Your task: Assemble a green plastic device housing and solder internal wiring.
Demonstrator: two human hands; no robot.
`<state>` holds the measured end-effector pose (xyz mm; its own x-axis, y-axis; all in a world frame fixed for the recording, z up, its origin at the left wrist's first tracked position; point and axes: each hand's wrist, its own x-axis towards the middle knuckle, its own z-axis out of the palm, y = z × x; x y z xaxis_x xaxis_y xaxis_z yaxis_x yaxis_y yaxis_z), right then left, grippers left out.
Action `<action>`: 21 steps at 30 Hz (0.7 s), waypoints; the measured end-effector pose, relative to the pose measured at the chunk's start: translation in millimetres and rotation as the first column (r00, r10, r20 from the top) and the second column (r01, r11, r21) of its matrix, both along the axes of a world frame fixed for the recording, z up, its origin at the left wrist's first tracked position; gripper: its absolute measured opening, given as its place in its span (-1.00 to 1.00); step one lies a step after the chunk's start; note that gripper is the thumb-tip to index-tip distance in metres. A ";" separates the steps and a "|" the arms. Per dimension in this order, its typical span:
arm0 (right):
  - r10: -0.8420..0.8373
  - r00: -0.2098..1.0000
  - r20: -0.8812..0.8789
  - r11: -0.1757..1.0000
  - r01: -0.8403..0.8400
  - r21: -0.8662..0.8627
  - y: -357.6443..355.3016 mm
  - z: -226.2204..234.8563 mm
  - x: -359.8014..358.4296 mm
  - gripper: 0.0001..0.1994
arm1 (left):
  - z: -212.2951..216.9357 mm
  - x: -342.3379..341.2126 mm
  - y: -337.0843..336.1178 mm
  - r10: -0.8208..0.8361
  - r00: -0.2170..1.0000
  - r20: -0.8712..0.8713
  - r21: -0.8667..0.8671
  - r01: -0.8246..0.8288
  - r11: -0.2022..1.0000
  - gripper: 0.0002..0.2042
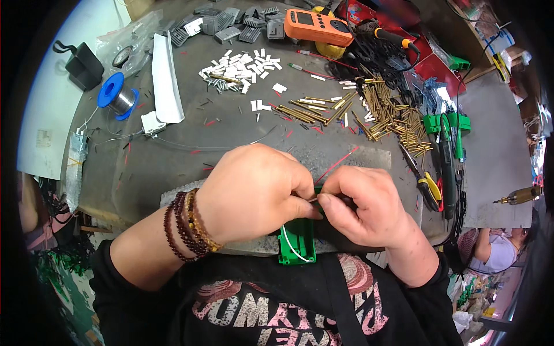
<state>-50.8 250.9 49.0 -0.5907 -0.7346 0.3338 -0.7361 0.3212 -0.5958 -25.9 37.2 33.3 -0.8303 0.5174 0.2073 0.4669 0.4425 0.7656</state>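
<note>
Over a green plastic housing, my two hands meet with their fingertips almost touching. My left hand, with beaded bracelets on its wrist, is closed in a pinch. Facing it, my right hand pinches with thumb and forefinger. A thin wire seems to run between the fingertips; its ends there are mostly hidden by the fingers. From behind them a red wire sticks up to the right. Inside the housing a white wire curves down to the near end. The hands cover the housing's far part.
Brass rods, white sleeves and grey plastic casings lie farther back. A solder spool stands left, beside a white tray. An orange multimeter sits at the back; pliers and a black-handled tool lie right.
</note>
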 end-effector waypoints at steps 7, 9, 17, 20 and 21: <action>-0.033 0.999 -0.010 0.999 0.033 0.006 0.9 -6.9 0.3 -0.86 | -18.5 5.6 15.0 0.228 0.965 -0.133 0.108 -0.215 0.971 -0.85; -0.041 0.999 0.011 0.999 0.041 0.008 2.6 -7.1 -0.6 -0.86 | -17.3 9.3 17.3 0.270 0.952 -0.146 0.099 -0.258 0.961 -0.84; -0.028 0.998 0.052 1.000 0.028 -0.002 3.3 -3.4 -0.9 -0.88 | -13.4 6.3 6.5 0.113 0.988 -0.104 0.076 -0.105 0.992 -0.85; -0.028 0.997 0.073 1.000 0.027 0.012 3.8 -3.8 -1.0 -0.88 | -17.2 10.9 12.6 0.219 0.973 -0.073 0.119 -0.209 0.971 -0.82; -0.031 0.995 0.092 0.999 0.030 0.021 4.2 -3.1 -0.8 -0.88 | -18.1 11.7 14.5 0.218 0.973 -0.072 0.119 -0.209 0.971 -0.82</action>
